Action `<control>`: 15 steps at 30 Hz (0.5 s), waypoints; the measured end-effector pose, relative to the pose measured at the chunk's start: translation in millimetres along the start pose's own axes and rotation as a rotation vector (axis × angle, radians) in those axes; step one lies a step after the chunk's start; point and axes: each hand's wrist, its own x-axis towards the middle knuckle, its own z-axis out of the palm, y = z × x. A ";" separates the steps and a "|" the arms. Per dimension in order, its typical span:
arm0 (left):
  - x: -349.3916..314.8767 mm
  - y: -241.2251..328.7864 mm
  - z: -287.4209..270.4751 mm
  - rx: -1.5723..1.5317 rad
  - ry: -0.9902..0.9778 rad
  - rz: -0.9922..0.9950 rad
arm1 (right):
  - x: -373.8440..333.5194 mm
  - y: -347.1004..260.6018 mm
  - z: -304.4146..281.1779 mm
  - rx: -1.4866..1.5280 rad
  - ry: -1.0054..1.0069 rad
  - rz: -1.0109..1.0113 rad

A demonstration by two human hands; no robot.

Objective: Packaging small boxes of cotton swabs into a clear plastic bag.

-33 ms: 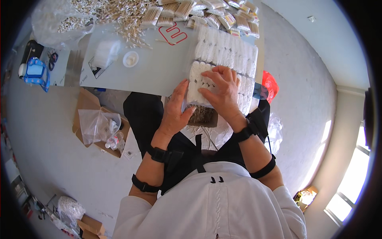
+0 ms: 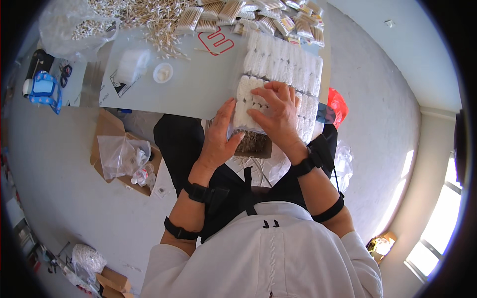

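Observation:
A clear plastic pack [image 2: 280,62] filled with rows of cotton swab bundles, white tips upward, lies at the table's near edge, partly over my lap. Along its left side rests my left hand [image 2: 218,131], fingers stretched and thumb spread toward the pack's near corner. My right hand [image 2: 279,116] is over the pack's near half. Its thumb and forefinger curve apart, both close to the white tips, with no object visible between them. The other right fingers are bent and partly hide the bundles below.
Loose cotton swabs [image 2: 149,20] heap at the table's far side, beside small swab packets [image 2: 231,12]. A round white lid-like dish [image 2: 163,73] and a blue pouch [image 2: 44,92] lie left. An open carton [image 2: 102,161] stands on the floor; another box [image 2: 256,146] sits below the pack.

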 end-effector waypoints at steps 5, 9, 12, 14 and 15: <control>1.1 0.8 -0.4 0.006 -0.001 -0.011 | 0.3 0.9 4.0 -0.005 -0.009 0.019; 1.8 1.9 -1.0 -0.002 -0.001 -0.015 | 1.1 -3.1 4.6 -0.023 -0.007 0.034; 1.7 1.7 -1.0 -0.010 -0.001 -0.016 | 1.4 -5.9 3.5 -0.033 -0.002 0.039; 1.6 1.3 -0.3 -0.017 0.002 -0.022 | 0.4 -5.7 4.5 -0.038 -0.005 0.051; 1.2 1.0 0.1 -0.025 0.002 -0.031 | 0.2 -5.5 4.5 -0.040 -0.002 0.047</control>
